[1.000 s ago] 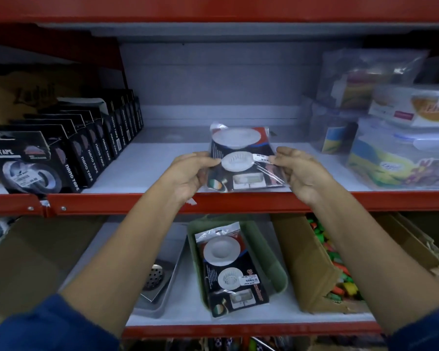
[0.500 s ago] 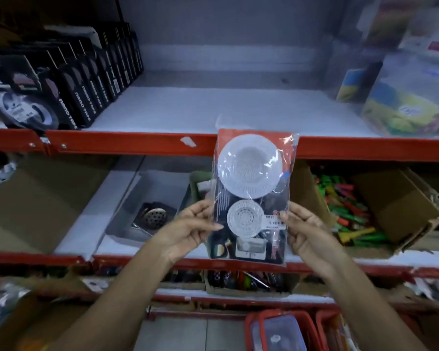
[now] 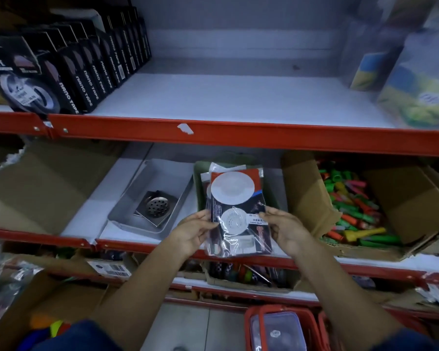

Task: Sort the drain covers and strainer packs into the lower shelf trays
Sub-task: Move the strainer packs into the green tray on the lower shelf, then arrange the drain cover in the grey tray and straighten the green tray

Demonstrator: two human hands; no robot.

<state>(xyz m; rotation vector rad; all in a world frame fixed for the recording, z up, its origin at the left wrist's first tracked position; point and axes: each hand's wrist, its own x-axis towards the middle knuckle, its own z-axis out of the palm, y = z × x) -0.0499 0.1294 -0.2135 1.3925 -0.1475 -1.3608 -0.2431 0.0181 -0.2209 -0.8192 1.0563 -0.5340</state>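
A clear-wrapped strainer pack (image 3: pixel 235 198) with two white round strainers on a dark card is held by both hands over the green tray (image 3: pixel 276 198) on the lower shelf. My left hand (image 3: pixel 194 230) pinches its left edge and my right hand (image 3: pixel 287 229) its right edge. Another pack (image 3: pixel 205 179) lies in the green tray beneath it, mostly hidden. Left of that, a grey metal tray (image 3: pixel 127 211) holds a square metal drain cover (image 3: pixel 157 207).
Black nano tape boxes (image 3: pixel 69 69) line the upper shelf at left, and plastic containers (image 3: pixel 421 97) stand at right. An open cardboard box (image 3: pixel 309 198) of coloured pieces sits right of the green tray. Red baskets (image 3: pixel 254 315) are on the floor below.
Both hands have carried the strainer pack down from the upper shelf to the lower shelf, over the green tray. The view has tilted downward.
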